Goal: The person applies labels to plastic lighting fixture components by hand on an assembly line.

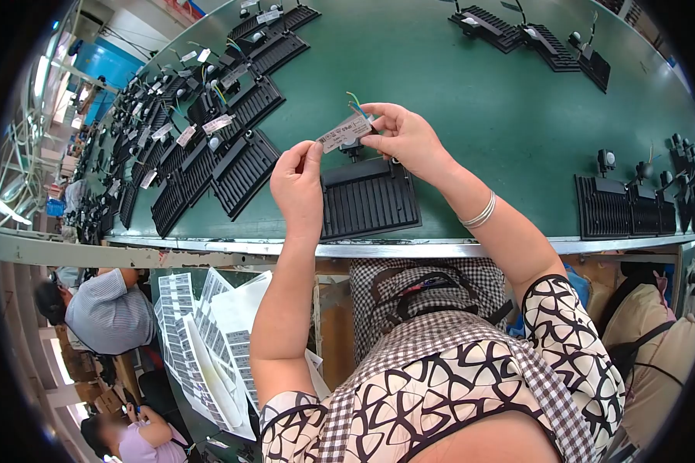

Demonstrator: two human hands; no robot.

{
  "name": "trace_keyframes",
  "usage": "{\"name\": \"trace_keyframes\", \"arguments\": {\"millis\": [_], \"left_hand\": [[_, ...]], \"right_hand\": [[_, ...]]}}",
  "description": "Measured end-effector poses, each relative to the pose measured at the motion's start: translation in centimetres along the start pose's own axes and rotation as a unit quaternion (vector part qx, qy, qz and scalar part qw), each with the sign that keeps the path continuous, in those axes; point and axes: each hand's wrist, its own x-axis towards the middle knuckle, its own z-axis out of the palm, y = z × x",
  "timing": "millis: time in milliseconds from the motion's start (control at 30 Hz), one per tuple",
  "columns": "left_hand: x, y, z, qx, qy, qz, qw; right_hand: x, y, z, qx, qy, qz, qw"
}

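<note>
Between my two hands is a silvery printed label [344, 134], its text facing up. My left hand [297, 174] pinches the label's left end between thumb and fingers. At the other end, my right hand [406, 137] has thumb and forefinger closed by the label and the cable, where blue and yellow-green wires [355, 102] stick out. Just below lies a black finned floodlight housing [369, 199], flat on the green table near its front edge. Part of its sensor and bracket is hidden behind the label and my fingers.
Rows of similar floodlights [243, 174] with labelled cables cover the table's left side. More floodlights stand at the right [625, 204] and far back [544, 42]. Sheets of printed labels [208, 347] lie below the metal table edge [455, 248]. Other people [112, 312] sit at lower left.
</note>
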Motion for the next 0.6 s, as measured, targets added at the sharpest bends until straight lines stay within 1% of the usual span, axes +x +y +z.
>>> {"name": "trace_keyframes", "arguments": {"millis": [100,200,267,400,500,600], "left_hand": [[-0.3,-0.8,0.6,0.023,-0.008,0.009,1.0],[-0.9,-1.1,1.1,0.063,-0.018,0.026,0.997],[-1.2,-1.3,1.4,0.083,-0.019,0.024,0.996],[-1.8,-2.0,1.6,0.096,-0.019,0.021,0.995],[-2.1,-2.1,1.6,0.107,-0.012,0.017,0.994],[-2.3,-2.5,1.4,0.123,-0.007,0.026,0.992]], "right_hand": [[-0.3,1.4,-0.4,-0.031,0.011,-0.006,0.999],[-0.5,3.0,-0.8,-0.007,0.008,0.004,1.0],[-0.7,3.5,-1.2,-0.027,0.003,0.009,1.0],[-1.5,3.0,-1.2,-0.067,-0.007,0.01,0.998],[-1.7,2.2,-1.3,-0.109,-0.003,0.03,0.994],[-1.1,2.9,-1.6,-0.031,-0.024,0.039,0.998]]}}
